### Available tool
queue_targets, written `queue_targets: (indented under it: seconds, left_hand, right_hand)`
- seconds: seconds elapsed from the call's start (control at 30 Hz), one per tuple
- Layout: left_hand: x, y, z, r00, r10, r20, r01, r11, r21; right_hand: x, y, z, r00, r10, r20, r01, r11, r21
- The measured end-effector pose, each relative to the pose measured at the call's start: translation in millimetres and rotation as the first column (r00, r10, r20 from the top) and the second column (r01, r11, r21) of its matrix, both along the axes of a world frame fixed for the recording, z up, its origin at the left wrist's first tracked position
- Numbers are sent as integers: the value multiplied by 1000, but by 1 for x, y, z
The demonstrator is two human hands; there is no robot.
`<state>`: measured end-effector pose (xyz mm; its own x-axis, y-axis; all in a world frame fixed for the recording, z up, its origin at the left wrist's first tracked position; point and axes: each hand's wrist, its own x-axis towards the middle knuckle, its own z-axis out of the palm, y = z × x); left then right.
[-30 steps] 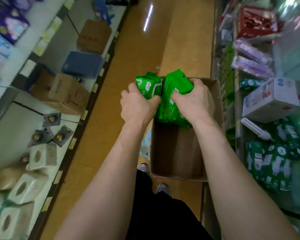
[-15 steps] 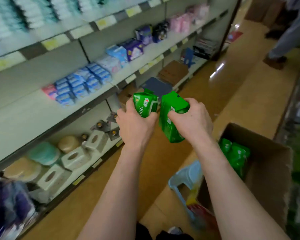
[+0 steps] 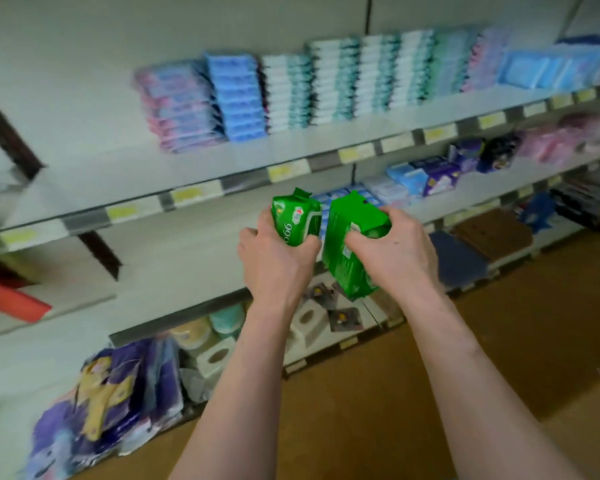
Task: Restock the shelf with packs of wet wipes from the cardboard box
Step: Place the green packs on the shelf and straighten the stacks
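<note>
Packs (image 3: 349,244) of green wipes are up in the air, just in front of the middle shelf (image 3: 187,282), whose bare board runs off to the left under the price rail (image 3: 194,195). Stacks (image 3: 291,91) of blue, pink and white packs fill the board above; purple bags (image 3: 111,393) and tissue boxes (image 3: 219,358) crowd the bottom one. The left hand (image 3: 274,268) has its fingers curled round 1 slim pack (image 3: 293,221), held upright; the right hand (image 3: 392,251) grips a thicker bundle (image 3: 343,268), fingers wrapped over its top. The 2 nearly touch. Best, I judge, to go in low under the rail, set each down flat-based on bare board, label outward, 1 hand at a time. Blue packs (image 3: 340,197) just behind could get knocked. The box is out of view.
</note>
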<state>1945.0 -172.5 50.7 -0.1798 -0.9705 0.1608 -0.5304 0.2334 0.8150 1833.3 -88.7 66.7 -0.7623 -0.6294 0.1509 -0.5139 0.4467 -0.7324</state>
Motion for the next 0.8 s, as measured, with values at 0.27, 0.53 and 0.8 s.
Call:
queue_targets:
  seconds: [0.27,0.53,0.8]
  left_hand:
    - [59,-93,33,982,177,-63,-183,977,-107]
    - [76,-176,64,934,340,-106,-354,920,-168]
    - [80,-248,64,872,484,-71,-489,861,-141]
  right_hand:
    - [47,-118,35,977,202,-70,-207,976,-64]
    - [55,-220,65,925,370,-92,-380,910,-164]
    - [52,-315,75,842,536,-65,-540,831,-134]
